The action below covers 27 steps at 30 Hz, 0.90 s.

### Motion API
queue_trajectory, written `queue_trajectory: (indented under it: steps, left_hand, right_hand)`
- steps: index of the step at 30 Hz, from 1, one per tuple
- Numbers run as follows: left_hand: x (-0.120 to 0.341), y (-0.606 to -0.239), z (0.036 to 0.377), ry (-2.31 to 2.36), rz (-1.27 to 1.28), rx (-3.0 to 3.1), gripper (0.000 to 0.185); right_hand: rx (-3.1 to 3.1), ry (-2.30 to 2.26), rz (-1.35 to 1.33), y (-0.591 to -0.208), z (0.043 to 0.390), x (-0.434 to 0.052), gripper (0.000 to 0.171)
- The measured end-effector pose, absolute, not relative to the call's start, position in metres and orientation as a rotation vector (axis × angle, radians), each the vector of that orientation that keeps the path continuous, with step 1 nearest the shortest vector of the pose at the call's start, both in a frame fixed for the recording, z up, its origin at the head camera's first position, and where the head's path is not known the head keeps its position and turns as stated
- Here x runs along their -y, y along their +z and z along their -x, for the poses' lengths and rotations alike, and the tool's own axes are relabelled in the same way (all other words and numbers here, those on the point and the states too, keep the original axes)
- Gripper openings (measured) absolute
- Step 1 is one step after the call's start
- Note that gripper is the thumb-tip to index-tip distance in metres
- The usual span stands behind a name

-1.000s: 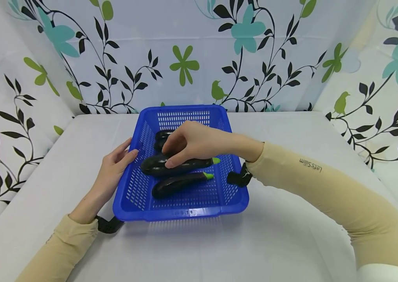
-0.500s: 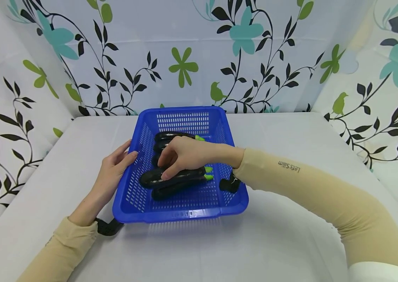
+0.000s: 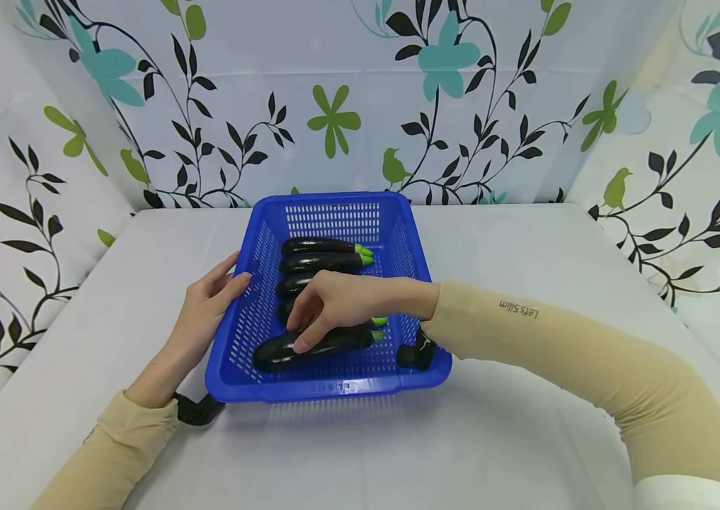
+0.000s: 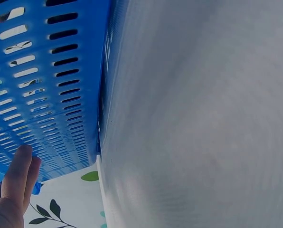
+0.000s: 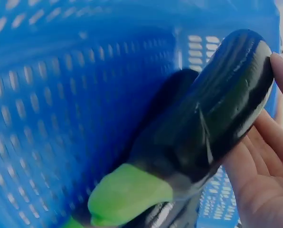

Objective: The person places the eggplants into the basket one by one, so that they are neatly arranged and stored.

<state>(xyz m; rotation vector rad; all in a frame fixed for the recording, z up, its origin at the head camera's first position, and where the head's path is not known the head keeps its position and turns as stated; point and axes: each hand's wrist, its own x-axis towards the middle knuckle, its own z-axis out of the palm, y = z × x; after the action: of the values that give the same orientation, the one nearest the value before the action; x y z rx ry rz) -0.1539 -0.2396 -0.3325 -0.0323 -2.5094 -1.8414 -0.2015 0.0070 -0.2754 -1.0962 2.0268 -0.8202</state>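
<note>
A: Head view, from the left. Report the left hand (image 3: 207, 304).

B: It rests against the outer left wall of the blue basket (image 3: 410, 244), fingers straight and relaxed, thumb at the rim, gripping nothing. In the left wrist view the fingertips (image 4: 19, 172) lie flat on the slotted wall. The basket stands on the white table (image 3: 525, 425).

A: Basket contents?

B: Eggplants, dark and glossy, each lying crosswise with the green stem end pointing right. Two lie at the far end, the rear eggplant (image 3: 318, 245) and the second eggplant (image 3: 320, 262), touching side by side. More lie behind the right hand, partly hidden, so the count cannot be fixed. The front eggplant (image 3: 309, 348) lies nearest the near wall.

A: Right hand (image 3: 340, 301)?

B: It is inside the basket, above the front eggplant, fingers curled down onto its upper side and grasping it near the middle. The right wrist view confirms this: the fingers (image 5: 260, 161) wrap the dark body (image 5: 212, 123), with the green stem end (image 5: 129, 192) toward the camera.

A: Position relative to both hands?

B: The front eggplant is under the right hand and well apart from the left hand, with the basket wall between.
</note>
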Motion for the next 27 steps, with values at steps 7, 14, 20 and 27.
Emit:
queue_trajectory:
  steps: [7, 14, 20, 27]
  left_hand:
    - [0.238, -0.331, 0.153, -1.83, 0.034, 2.512, 0.068]
    - [0.238, -0.331, 0.153, -1.813, 0.03, 2.519, 0.068]
    - [0.238, -0.332, 0.151, -1.815, 0.025, 2.518, 0.068]
    - [0.238, -0.333, 0.152, -1.822, 0.019, 2.512, 0.068]
  right_hand:
    - [-2.01, -0.834, 1.012, -0.288, 0.197, -0.008, 0.031]
    - [-2.039, -0.863, 0.961, -0.294, 0.2, -0.007, 0.03]
    - [-2.017, -0.88, 0.945, -0.299, 0.199, -0.009, 0.029]
    - [-1.986, -0.857, 0.91, -0.303, 0.198, -0.01, 0.024]
